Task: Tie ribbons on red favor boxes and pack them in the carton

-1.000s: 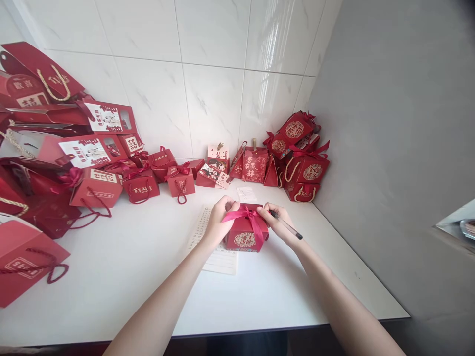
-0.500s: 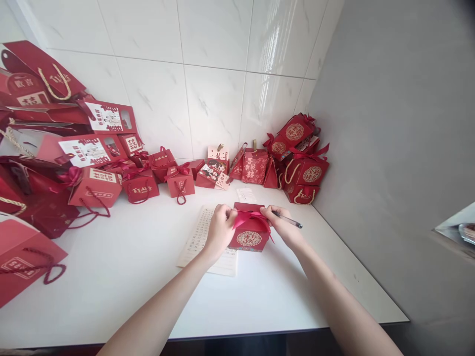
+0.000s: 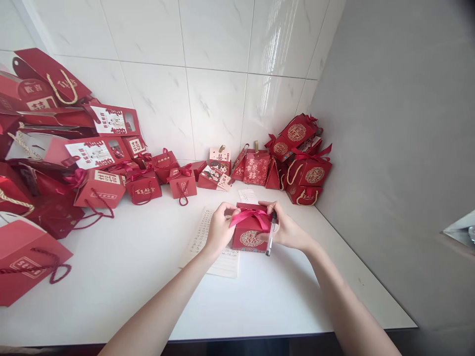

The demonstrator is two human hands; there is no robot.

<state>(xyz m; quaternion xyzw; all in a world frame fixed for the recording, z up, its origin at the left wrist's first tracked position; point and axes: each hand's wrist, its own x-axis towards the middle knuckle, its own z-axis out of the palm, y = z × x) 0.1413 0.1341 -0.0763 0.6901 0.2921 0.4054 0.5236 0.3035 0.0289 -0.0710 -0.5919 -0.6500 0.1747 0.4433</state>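
Observation:
A small red gift box [image 3: 249,239] with a round gold emblem stands on the white table, a pink ribbon bow [image 3: 254,214] tied across its top. My left hand [image 3: 221,228] is closed at the box's left side, its fingertips at the ribbon's left end. On the other side, my right hand [image 3: 286,228] wraps round the box's right edge, fingers on the top and front. A black-and-clear pen [image 3: 271,236] is held in that same hand, pointing down in front of the box. Handwritten paper [image 3: 198,242] lies partly beneath the box and left hand.
Many red gift boxes [image 3: 98,190] are piled along the left. More small boxes [image 3: 218,170] line the tiled wall, and another stack of boxes [image 3: 308,170] leans into the right corner. A small paper slip [image 3: 246,195] lies behind the box. A grey wall [image 3: 378,148] borders the right.
My right hand has shifted from the ribbon's right end to grip the box's right side. The pen has swung from pointing right to pointing down. My left hand stays at the box's left.

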